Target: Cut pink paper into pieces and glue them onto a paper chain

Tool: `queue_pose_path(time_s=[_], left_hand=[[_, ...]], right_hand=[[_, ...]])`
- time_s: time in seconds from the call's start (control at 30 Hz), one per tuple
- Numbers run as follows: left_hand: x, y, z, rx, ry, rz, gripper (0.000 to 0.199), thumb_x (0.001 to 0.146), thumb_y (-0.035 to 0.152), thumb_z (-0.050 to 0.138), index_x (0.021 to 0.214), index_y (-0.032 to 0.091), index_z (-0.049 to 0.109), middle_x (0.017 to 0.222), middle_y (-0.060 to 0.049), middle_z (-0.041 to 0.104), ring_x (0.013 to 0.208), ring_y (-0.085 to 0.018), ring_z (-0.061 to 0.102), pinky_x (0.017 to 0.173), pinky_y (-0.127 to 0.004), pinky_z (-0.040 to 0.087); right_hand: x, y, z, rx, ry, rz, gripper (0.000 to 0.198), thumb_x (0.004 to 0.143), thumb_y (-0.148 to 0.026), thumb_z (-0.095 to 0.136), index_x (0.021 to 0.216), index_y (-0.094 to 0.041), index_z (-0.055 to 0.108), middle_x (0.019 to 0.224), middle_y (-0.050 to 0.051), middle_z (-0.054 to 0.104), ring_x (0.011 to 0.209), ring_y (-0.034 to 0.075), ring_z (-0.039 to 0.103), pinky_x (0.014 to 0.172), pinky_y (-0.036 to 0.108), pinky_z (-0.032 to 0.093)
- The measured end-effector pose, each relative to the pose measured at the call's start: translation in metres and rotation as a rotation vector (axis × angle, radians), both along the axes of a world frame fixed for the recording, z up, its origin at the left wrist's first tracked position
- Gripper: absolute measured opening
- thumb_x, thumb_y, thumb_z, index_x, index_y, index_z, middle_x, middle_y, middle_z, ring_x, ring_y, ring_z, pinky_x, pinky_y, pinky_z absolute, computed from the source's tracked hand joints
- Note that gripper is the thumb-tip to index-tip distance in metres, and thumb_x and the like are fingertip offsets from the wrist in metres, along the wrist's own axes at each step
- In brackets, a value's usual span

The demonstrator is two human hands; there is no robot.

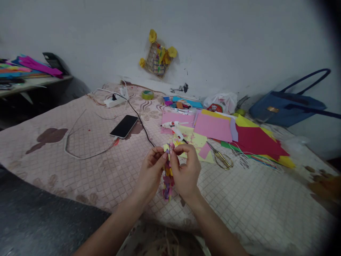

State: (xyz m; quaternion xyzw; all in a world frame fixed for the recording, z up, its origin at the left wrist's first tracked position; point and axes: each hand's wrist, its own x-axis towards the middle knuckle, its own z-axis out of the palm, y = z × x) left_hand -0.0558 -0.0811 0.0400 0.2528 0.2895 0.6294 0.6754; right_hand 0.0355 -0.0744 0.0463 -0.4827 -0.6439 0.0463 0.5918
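Both hands meet over the near part of the table, pinching the top of a narrow strand of small paper flowers (pixel 167 181) in pink, purple and yellow. The strand hangs down between my wrists. My left hand (pixel 153 170) closes thumb against forefinger on its left side. From the other side my right hand (pixel 186 167) grips it the same way. Just beyond the fingers lies a white hot glue gun (pixel 173 125), partly over pale yellow paper (pixel 194 137). Gold-handled scissors (pixel 222 159) rest to the right of my right hand.
A phone (pixel 124 126) on a white cable lies left, near a power strip (pixel 114 102). Green tape (pixel 147 94), pink sheets (pixel 213 126), red paper (pixel 258 142) and white strings (pixel 241 156) are spread behind and right. A blue bag (pixel 287 106) stands at the wall. A black cord crosses the cloth.
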Motion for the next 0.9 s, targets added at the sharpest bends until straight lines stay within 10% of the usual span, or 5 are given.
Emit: queue_pose_path(time_s=[0.9], left_hand=[[0.0011,-0.0025,0.0017,-0.038,-0.022,0.022,0.021,0.068,0.015,0.067,0.084,0.017,0.055,0.078,0.002,0.057,0.070,-0.007,0.055,0.064,-0.018,0.043]], right_hand=[[-0.0002,-0.0033,-0.0026,0.162,-0.010,0.071,0.023,0.078,-0.007,0.049,0.095,-0.022,0.050,0.092,0.004,0.058,0.090,0.018,0.055,0.082,0.041,0.045]])
